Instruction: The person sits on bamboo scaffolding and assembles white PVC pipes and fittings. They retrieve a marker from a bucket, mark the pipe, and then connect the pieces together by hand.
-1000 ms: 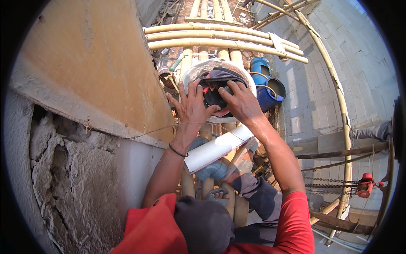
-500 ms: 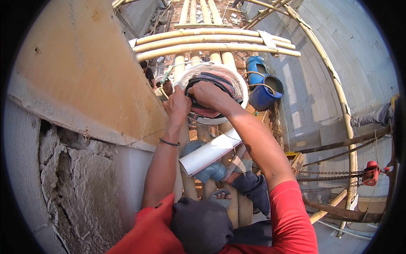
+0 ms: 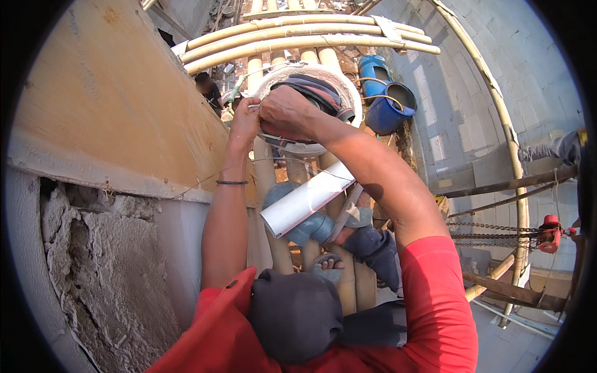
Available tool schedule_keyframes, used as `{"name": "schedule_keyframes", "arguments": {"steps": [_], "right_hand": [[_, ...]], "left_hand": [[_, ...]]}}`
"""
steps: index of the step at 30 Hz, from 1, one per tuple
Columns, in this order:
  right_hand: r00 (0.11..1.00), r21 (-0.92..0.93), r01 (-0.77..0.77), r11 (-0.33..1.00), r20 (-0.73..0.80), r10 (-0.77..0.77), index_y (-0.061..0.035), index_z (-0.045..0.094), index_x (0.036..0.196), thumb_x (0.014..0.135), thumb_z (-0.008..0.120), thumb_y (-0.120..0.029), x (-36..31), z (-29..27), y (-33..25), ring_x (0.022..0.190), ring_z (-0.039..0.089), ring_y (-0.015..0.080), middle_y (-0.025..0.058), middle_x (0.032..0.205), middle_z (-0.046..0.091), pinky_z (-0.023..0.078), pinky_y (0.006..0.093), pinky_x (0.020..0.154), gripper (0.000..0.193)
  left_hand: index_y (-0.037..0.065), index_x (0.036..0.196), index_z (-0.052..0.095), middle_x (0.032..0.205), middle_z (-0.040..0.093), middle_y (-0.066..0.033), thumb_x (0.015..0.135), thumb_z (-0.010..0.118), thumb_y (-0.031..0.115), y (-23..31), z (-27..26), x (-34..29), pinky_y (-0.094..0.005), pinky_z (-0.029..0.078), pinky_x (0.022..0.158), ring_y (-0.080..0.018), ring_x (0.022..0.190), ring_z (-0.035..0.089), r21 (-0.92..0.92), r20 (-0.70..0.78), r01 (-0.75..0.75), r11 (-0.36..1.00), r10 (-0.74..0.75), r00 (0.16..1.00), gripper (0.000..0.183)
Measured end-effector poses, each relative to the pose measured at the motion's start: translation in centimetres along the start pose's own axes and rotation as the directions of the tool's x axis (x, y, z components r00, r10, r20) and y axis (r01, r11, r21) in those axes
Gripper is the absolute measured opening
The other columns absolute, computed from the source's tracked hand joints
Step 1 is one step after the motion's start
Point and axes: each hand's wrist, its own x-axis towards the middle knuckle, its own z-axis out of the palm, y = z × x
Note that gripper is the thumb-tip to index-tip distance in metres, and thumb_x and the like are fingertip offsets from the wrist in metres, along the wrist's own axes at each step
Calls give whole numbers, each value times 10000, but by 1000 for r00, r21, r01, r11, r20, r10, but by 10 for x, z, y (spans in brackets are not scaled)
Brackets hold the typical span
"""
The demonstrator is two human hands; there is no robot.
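Observation:
Both my hands are closed and close together at the left rim of a round, pale, mortar-crusted tub (image 3: 353,93). My left hand (image 3: 245,121) pinches a small, thin, pale piece between its fingertips, too small to name. My right hand (image 3: 286,113) is curled against the same spot, over the tub's rim; its fingertips are mostly hidden. Dark and reddish striped cloth (image 3: 328,93) lies bunched inside the tub. A thin wire (image 3: 249,162) runs across by my forearms. Below the tub, a white pipe (image 3: 305,200) lies slanted over a blue-grey pipe fitting (image 3: 314,231).
Bamboo poles (image 3: 311,46) cross beyond the tub, with more running lengthwise underfoot. Two blue drums (image 3: 387,118) stand to the right. A plywood panel (image 3: 112,118) borders the left side; another person (image 3: 208,90) shows past its edge. A red chain hoist (image 3: 548,235) hangs at right.
My right hand has shifted left from over the cloth to meet my left hand at the tub's rim. The view has moved, so the tub and poles sit higher in it.

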Motion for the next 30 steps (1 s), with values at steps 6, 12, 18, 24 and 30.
{"name": "schedule_keyframes", "arguments": {"steps": [6,12,18,24,30], "right_hand": [[978,70,23,997,-210,-7,-70,667,812,853,573,-172,2,-6,13,685,687,301,126,792,684,541,411,610,145],[874,199,-56,978,-464,144,-44,671,852,821,648,-141,-43,-86,23,680,667,323,145,795,676,521,395,612,105],[738,788,-64,612,-375,560,9,704,884,880,693,-264,-65,-117,29,615,638,213,144,712,680,496,344,592,274],[687,910,-28,413,-283,670,-18,578,1258,857,698,-99,-89,-101,-5,665,681,172,117,816,709,533,323,621,426],[669,874,-30,485,-343,660,-22,524,1348,876,693,-55,-101,-95,-1,602,593,65,54,770,652,471,230,518,503]], "left_hand": [[31,1292,510,1081,664,-131,930,510,-19,-2,-5,-10,-300,520,778,-186,935,650,23,57,-115,993,113,992,366],[37,1357,526,1245,622,-121,934,552,67,46,15,-47,-352,409,1035,-219,1189,562,518,162,-521,679,521,838,425],[33,1192,603,901,629,-20,1013,565,263,90,41,-74,-238,494,769,-110,835,592,-118,320,-321,940,342,884,294],[7,1113,602,826,637,-34,1035,515,250,104,67,-98,-234,496,681,-111,728,601,-332,497,28,943,149,855,270],[0,1131,617,854,654,-49,1036,509,238,100,84,-100,-245,501,701,-123,765,626,-343,518,6,939,184,835,278]]}}
